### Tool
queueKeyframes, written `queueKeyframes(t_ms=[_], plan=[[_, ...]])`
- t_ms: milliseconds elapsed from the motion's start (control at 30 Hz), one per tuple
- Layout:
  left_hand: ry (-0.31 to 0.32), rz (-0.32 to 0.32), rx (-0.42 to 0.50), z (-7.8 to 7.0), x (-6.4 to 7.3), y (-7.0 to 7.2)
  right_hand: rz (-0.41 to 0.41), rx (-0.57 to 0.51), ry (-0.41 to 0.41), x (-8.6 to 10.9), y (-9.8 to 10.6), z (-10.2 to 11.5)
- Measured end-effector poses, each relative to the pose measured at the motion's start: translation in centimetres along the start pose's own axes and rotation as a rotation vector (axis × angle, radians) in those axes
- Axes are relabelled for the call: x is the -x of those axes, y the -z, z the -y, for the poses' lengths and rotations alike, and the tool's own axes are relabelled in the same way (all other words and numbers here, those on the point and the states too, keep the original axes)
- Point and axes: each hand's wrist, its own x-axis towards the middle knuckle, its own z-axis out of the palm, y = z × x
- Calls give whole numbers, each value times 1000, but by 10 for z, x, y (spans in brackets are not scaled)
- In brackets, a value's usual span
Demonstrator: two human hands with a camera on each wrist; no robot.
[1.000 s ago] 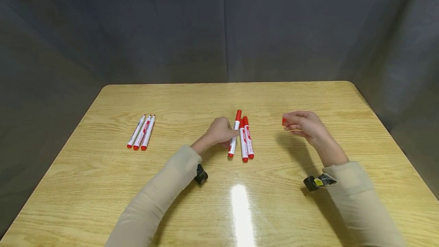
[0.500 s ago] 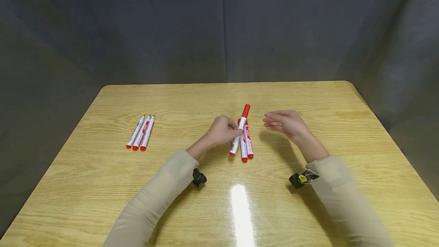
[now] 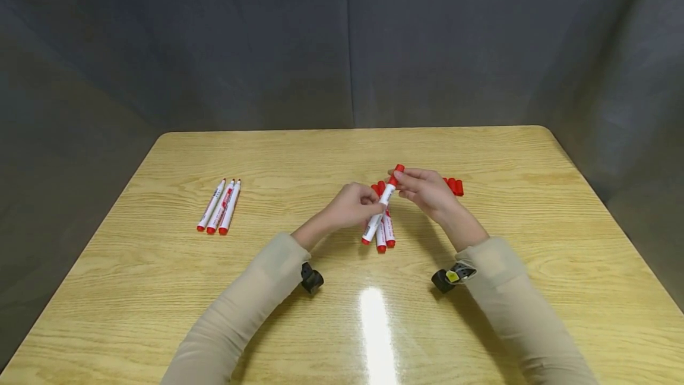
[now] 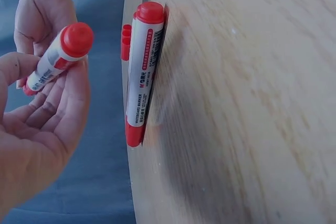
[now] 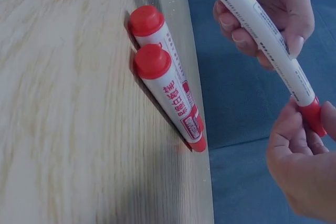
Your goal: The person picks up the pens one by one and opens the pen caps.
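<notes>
Between both hands a white whiteboard marker (image 3: 376, 218) with a red cap is held tilted above the table. My left hand (image 3: 350, 205) grips its white barrel. At the upper end, my right hand (image 3: 430, 193) pinches the red cap (image 5: 311, 116) between thumb and fingers. The cap is still on the barrel. Just below lie two more capped markers (image 3: 389, 232), side by side, partly covered by the held one; they show clearly in the right wrist view as a marker pair (image 5: 170, 87).
Three uncapped markers (image 3: 219, 207) lie together on the left of the wooden table (image 3: 288, 325), tips pointing away. Several loose red caps (image 3: 456, 187) stand in a row behind my right hand. A dark curtain (image 3: 256, 46) hangs beyond the far table edge.
My right hand has left a red cap on the right and come left to take the held marker's cap. My left hand has raised and tilted that marker to the right.
</notes>
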Motion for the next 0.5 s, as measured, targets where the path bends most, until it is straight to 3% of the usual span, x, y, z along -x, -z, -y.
queueKeyframes(t_ms=[233,400,500], plan=[[-51,74,-3,0,-1,-5,-49,2,24,0,-3,-1],[-110,33,-51,-3,0,-9,-108,6,35,-2,-10,-1],[-106,8,-39,-5,2,-10,-128,-33,25,-3,-13,1]])
